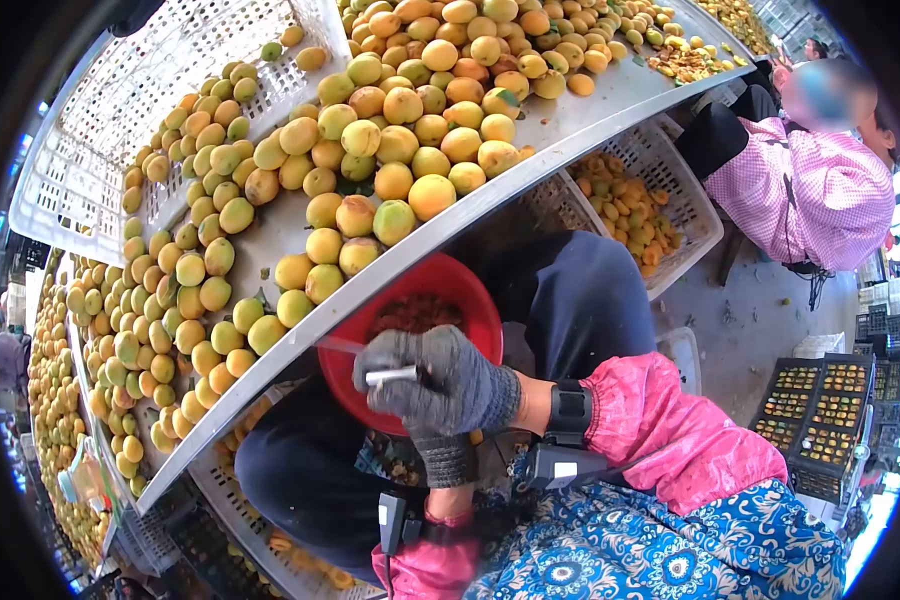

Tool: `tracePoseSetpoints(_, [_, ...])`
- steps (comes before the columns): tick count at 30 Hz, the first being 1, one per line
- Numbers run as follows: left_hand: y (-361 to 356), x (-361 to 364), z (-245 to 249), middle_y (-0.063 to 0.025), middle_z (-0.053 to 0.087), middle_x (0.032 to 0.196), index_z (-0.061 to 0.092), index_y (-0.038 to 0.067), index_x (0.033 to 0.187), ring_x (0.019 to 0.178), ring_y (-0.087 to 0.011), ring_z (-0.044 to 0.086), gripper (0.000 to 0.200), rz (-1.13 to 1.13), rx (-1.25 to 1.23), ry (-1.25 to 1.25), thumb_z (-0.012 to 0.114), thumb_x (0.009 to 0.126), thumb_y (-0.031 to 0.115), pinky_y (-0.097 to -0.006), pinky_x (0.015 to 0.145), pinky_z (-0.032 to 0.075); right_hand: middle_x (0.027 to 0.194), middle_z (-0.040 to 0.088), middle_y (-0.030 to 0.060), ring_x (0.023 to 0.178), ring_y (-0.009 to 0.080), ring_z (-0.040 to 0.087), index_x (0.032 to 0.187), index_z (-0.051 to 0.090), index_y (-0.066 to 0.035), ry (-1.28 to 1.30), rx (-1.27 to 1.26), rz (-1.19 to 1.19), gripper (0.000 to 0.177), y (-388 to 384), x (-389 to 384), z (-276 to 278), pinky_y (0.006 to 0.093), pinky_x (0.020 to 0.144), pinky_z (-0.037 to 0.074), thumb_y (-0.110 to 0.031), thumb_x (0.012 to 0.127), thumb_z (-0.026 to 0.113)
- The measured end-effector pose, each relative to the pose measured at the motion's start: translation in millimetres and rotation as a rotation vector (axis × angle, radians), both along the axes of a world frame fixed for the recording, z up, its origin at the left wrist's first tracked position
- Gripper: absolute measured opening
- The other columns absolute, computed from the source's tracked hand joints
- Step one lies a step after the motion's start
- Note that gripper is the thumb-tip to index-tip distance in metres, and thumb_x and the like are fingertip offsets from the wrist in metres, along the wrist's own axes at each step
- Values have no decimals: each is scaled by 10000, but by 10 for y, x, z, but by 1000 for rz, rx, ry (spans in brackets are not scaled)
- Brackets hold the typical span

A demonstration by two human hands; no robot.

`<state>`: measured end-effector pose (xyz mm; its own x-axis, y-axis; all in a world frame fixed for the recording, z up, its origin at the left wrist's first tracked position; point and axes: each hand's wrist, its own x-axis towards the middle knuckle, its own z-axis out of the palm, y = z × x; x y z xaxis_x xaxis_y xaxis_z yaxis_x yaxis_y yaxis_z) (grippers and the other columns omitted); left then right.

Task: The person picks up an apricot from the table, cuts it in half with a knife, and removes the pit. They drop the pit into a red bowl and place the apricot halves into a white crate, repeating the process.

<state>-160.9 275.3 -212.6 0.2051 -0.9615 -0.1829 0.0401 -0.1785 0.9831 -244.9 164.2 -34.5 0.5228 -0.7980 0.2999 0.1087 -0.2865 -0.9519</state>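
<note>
Both hands wear grey knitted gloves and come together over a red basin (482,300) between my knees. My right hand (460,375) is closed around a small knife (392,376); a bright metal part shows at the fingers, and a thin blurred blade points toward the table edge. Directly below it is my left hand (442,450), its fingers mostly covered by the right hand, so what they hold cannot be seen. Reddish-brown scraps (417,313) lie inside the basin. Beside the hands, many whole yellow-green apricots (395,222) are heaped on the metal table (300,335).
A white crate (80,150) tips apricots onto the table. Under the table edge stands a crate (705,235) of apricot halves. Another person in a pink checked top (800,195) sits at upper right. Black trays (815,420) of fruit are stacked at right.
</note>
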Motion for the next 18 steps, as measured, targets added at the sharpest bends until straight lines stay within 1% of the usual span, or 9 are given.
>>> tracePoseSetpoints(2, [-224, 74, 520, -99, 598, 1126, 465, 29, 1266, 985, -210, 602, 478, 90, 195, 228, 552, 945, 372, -303, 854, 492, 845, 650, 17, 723, 118, 607, 993, 628, -37, -293, 409, -180, 167, -4, 47, 15, 270, 676, 494, -181, 907, 626])
tracePoseSetpoints(3, [-326, -54, 755, -39, 627, 722, 630, 54, 951, 615, -192, 621, 468, 329, 166, 389, 573, 891, 515, -285, 524, 498, 853, 641, -9, 753, 69, 584, 1000, 628, -28, -280, 411, -292, 157, -51, 49, 26, 235, 690, 497, -162, 918, 623])
tracePoseSetpoints(7, [-365, 169, 912, -44, 491, 476, 564, 84, 779, 374, -187, 483, 682, 297, 500, 795, 464, 805, 759, -300, 342, 387, 860, 642, -1, 787, 67, 588, 1022, 624, -24, -47, 277, -316, 165, -171, -80, 71, 232, 729, 502, -148, 915, 628])
tracePoseSetpoints(10, [-346, 269, 1071, -96, 602, 640, 595, 62, 881, 541, -230, 604, 687, 272, 537, 1103, 479, 815, 736, -338, 477, 511, 872, 663, 25, 829, 83, 605, 1024, 639, -30, 197, 335, -95, 169, -115, -200, 119, 269, 754, 513, -136, 892, 645])
tracePoseSetpoints(11, [-345, 244, 1170, -96, 602, 640, 595, 62, 881, 541, -230, 604, 687, 278, 529, 1101, 479, 815, 736, -338, 477, 511, 820, 679, 76, 767, 140, 655, 1019, 646, -35, 261, 63, -89, 191, -93, -225, 62, 306, 710, 525, -149, 866, 657])
tracePoseSetpoints(13, [-375, 135, 1354, -150, 659, 904, 599, 32, 1014, 809, -284, 661, 699, 387, 414, 1006, 485, 840, 699, -393, 717, 568, 807, 677, 107, 744, 192, 668, 1026, 648, -38, 402, 10, 16, 213, -16, -319, 131, 323, 695, 526, -161, 852, 662])
tracePoseSetpoints(15, [-341, 172, 1385, -155, 644, 1008, 587, 19, 1066, 907, -298, 643, 695, 329, 373, 981, 490, 854, 674, -409, 805, 546, 806, 665, 178, 719, 322, 670, 1070, 651, -49, 480, -116, 68, 300, 89, -352, 84, 357, 662, 528, -196, 811, 678])
tracePoseSetpoints(16, [-326, 193, 1405, -161, 629, 1112, 575, 7, 1117, 1006, -312, 624, 694, 272, 335, 956, 494, 868, 650, -424, 893, 524, 806, 665, 178, 719, 322, 670, 1070, 651, -49, 475, -128, 74, 300, 117, -366, 107, 357, 662, 528, -196, 811, 678])
tracePoseSetpoints(18, [-272, 209, 1490, -155, 636, 1087, 579, 6, 1110, 983, -302, 633, 674, 277, 332, 928, 492, 880, 634, -412, 877, 531, 845, 673, 175, 744, 324, 672, 1113, 649, -50, 494, -84, 75, 328, 174, -384, 157, 367, 687, 532, -172, 808, 668])
